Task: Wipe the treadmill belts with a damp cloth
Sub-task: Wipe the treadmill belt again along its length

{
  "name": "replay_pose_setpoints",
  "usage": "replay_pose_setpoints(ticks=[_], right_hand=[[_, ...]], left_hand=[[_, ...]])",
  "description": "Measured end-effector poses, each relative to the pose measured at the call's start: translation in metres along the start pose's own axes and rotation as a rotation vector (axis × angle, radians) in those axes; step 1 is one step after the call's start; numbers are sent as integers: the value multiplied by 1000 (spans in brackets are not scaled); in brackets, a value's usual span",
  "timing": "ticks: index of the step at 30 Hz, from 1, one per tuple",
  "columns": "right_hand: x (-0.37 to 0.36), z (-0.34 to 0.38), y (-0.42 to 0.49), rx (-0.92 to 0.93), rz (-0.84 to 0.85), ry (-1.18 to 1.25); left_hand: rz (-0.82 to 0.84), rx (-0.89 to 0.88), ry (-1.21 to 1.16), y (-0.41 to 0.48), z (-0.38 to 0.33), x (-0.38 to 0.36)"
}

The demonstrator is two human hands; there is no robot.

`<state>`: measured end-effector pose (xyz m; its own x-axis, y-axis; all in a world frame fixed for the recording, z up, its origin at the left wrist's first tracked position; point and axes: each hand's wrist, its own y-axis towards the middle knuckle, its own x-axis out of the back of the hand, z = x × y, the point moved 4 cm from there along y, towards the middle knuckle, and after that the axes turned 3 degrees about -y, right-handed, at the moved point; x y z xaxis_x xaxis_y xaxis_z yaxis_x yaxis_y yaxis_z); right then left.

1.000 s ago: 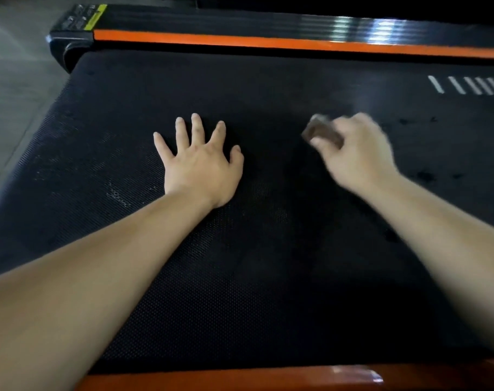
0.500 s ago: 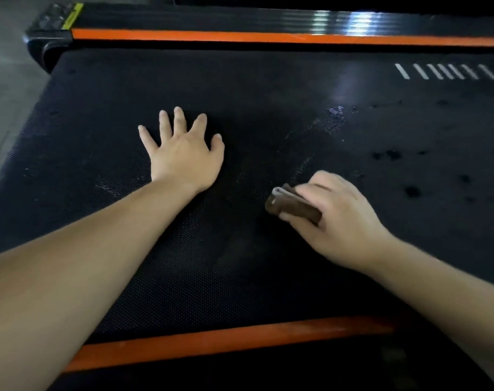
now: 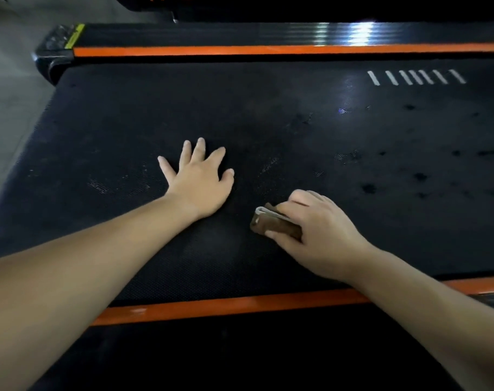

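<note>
A black textured treadmill belt [image 3: 268,114] fills most of the view, with dark wet spots on its right part. My left hand [image 3: 199,179] lies flat on the belt with its fingers spread. To its right and nearer to me, my right hand [image 3: 319,235] grips a folded brown cloth [image 3: 271,224] with a pale edge and presses it onto the belt. Most of the cloth is hidden under my fingers.
Orange side rails run along the far edge [image 3: 268,49] and the near edge [image 3: 226,306] of the belt. White stripes [image 3: 415,77] mark the belt at the far right. A black end cap [image 3: 54,57] sits at the far left corner, grey floor [image 3: 11,88] beyond it.
My right hand has pulled the cloth from the far middle of the belt toward me, then held near the front rail. My left hand stays flat in place.
</note>
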<state>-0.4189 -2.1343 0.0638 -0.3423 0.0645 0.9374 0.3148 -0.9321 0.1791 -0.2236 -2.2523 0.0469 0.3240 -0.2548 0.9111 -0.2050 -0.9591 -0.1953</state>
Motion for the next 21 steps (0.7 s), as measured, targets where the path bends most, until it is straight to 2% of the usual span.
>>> replay_pose_setpoints(ticks=[4,6,7,10,11,14,16,17,20,21], right_hand=[[-5,3,-5,69,-5,33],[-3,-22,11,78,-31,-23],[5,-44,26,3,-75,-62],[27,-104,59,-394,-170,-82],[24,-102,59,-386,-170,-72],[11,-53,37,-90,-73,17],[8,-62,40,-16,-11,4],[12,-80,55,-59,-49,-53],[28,-132,96,-441,-158,-140],[27,-133,100,-495,-179,-136]], left_hand=[[90,37,51,-11,-5,10],[100,54,81,-15,-8,10],[90,61,84,-15,-10,9],[7,64,59,-10,-15,4],[-27,50,54,-6,-19,2],[-64,25,17,13,-31,-4],[-86,56,-20,23,-36,-7],[-97,68,-29,27,-39,-8],[-117,85,-39,28,-46,-12],[-131,87,-49,29,-47,-12]])
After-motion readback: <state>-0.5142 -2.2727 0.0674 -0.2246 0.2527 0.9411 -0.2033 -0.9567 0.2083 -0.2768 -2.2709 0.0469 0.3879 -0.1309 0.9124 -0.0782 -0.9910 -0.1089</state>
